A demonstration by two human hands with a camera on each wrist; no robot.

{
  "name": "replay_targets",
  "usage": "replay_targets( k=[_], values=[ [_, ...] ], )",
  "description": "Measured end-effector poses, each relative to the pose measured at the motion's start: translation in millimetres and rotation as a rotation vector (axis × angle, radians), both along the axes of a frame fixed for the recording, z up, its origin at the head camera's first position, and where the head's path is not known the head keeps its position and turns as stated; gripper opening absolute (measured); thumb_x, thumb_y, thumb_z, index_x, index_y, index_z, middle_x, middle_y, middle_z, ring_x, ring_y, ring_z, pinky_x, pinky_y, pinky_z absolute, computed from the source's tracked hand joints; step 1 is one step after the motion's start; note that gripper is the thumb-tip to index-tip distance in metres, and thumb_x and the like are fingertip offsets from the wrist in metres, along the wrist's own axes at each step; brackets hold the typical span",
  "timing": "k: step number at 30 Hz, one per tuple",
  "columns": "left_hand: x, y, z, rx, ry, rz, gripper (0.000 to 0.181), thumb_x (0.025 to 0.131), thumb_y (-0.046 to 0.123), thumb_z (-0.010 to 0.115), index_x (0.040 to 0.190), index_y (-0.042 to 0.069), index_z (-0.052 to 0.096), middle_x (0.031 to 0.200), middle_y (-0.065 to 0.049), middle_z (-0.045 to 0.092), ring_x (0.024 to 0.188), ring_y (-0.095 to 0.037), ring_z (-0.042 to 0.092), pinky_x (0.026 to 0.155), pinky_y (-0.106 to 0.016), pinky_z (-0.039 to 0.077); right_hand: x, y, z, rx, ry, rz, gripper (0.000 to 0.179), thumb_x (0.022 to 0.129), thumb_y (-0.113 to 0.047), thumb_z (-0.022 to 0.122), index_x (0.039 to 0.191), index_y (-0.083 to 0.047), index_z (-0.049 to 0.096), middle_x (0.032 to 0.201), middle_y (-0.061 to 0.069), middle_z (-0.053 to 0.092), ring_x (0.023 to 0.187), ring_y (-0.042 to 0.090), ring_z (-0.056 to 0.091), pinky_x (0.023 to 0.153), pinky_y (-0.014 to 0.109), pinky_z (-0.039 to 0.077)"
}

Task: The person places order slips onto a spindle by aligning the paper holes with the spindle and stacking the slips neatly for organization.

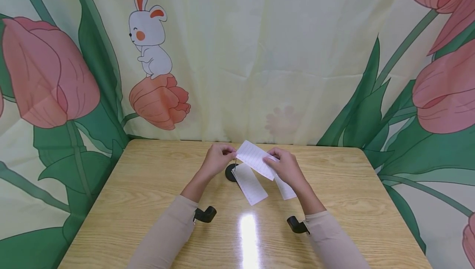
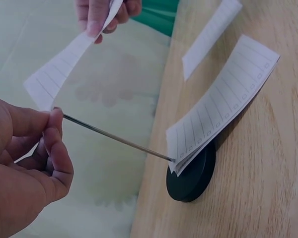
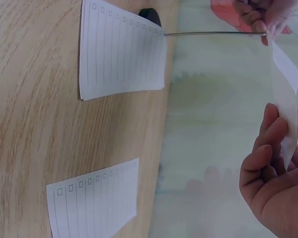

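Observation:
A paper spike, with a round black base (image 2: 191, 181) and a thin metal rod (image 2: 116, 139), stands on the table. Several lined paper slips (image 1: 250, 184) are pierced near one end and lie low on the rod, against the base. My left hand (image 1: 218, 160) pinches a corner of another lined paper slip (image 1: 256, 158) at the rod's tip; the fingers hide whether the tip goes through. The other end of that slip is held between thumb and fingers of my right hand (image 1: 286, 166). One loose checklist slip (image 3: 97, 201) lies on the table under the right hand.
The wooden table (image 1: 148, 186) ends at a curtain (image 1: 230, 54) printed with tulips and a rabbit. Black wrist mounts (image 1: 205, 214) stick out from both sleeves. A bright light reflection shows on the tabletop near the front.

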State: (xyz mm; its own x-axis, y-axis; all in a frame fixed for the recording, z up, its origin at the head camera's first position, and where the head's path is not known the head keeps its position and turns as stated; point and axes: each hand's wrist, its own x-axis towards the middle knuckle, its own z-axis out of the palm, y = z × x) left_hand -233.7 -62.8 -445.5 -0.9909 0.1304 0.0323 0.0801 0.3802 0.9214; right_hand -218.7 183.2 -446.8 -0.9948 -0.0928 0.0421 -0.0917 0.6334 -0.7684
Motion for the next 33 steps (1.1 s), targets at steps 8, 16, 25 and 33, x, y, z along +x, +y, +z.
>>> replay_targets(
  k=[8,16,25,33],
  values=[
    [1.0,1.7,1.6,-0.010,-0.006,0.017,0.008,0.096,0.003,0.071,0.098,-0.001,0.077,0.091,-0.013,0.074,0.086,-0.030,0.071,0.067,-0.024,0.053,0.4,-2,-5.9,0.006,0.011,-0.008,0.021,0.095,-0.021,0.076,0.108,-0.005,0.073,0.108,0.014,0.076,0.088,0.021,0.068,0.072,0.030,0.053],
    [1.2,2.3,1.0,-0.034,-0.019,0.031,0.008,0.094,0.003,0.073,0.098,-0.002,0.078,0.089,-0.012,0.074,0.081,-0.026,0.069,0.065,-0.024,0.053,2.3,-2,-9.6,0.014,0.012,-0.004,0.019,0.094,-0.021,0.076,0.105,-0.006,0.073,0.105,0.012,0.076,0.087,0.020,0.066,0.071,0.030,0.053],
    [-2.5,2.0,-9.2,-0.097,0.024,-0.010,0.008,0.094,0.001,0.071,0.093,-0.002,0.078,0.084,-0.011,0.073,0.074,-0.015,0.062,0.065,-0.023,0.051,6.4,-3,-19.1,0.036,-0.024,0.010,0.015,0.094,-0.019,0.077,0.103,-0.008,0.072,0.101,0.009,0.075,0.080,0.016,0.063,0.068,0.029,0.052],
    [-8.7,2.5,-18.2,-0.152,-0.047,-0.035,0.011,0.098,0.003,0.068,0.097,0.000,0.078,0.088,-0.010,0.072,0.079,-0.017,0.062,0.068,-0.026,0.054,9.7,-4,-33.9,0.076,-0.031,0.070,0.014,0.097,-0.015,0.072,0.107,-0.004,0.073,0.086,0.005,0.073,0.072,0.013,0.061,0.063,0.026,0.049]
  ],
)
